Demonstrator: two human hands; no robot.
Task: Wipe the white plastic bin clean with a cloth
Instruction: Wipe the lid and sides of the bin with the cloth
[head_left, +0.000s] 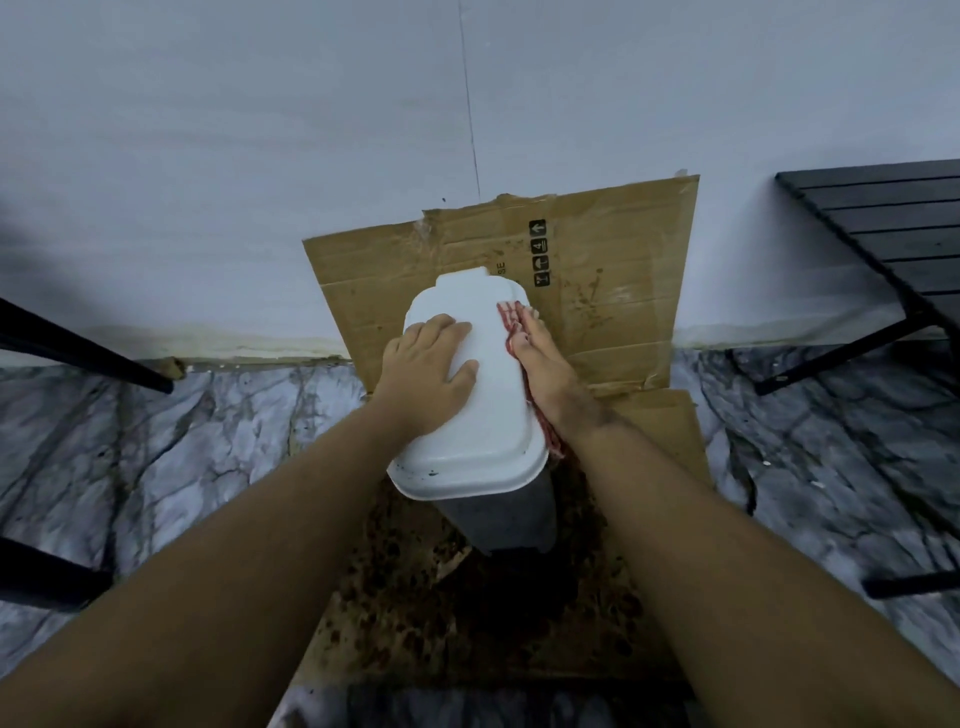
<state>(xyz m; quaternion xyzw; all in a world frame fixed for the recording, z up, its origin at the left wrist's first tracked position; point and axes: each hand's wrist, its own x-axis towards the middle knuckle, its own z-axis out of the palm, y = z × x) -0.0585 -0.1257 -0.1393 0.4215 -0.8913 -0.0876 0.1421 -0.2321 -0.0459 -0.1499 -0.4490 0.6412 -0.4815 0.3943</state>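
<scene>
Currently: white plastic bin (485, 415) stands on stained cardboard (623, 312) by the wall, lid on, no label visible on it. Cardboard print beyond the right hand: handling icons, a "4", letters "SE". Left hand (428, 374) lies flat on the lid, fingers straight, gripping nothing. Right hand (543, 364) presses a red-checked cloth (511, 322) against the bin's right side, fingers extended. Dark specks on lid's near edge.

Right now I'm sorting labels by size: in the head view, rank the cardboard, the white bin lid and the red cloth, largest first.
1. cardboard
2. white bin lid
3. red cloth, though the right hand hides much of it, so its true size is unsure.
</scene>
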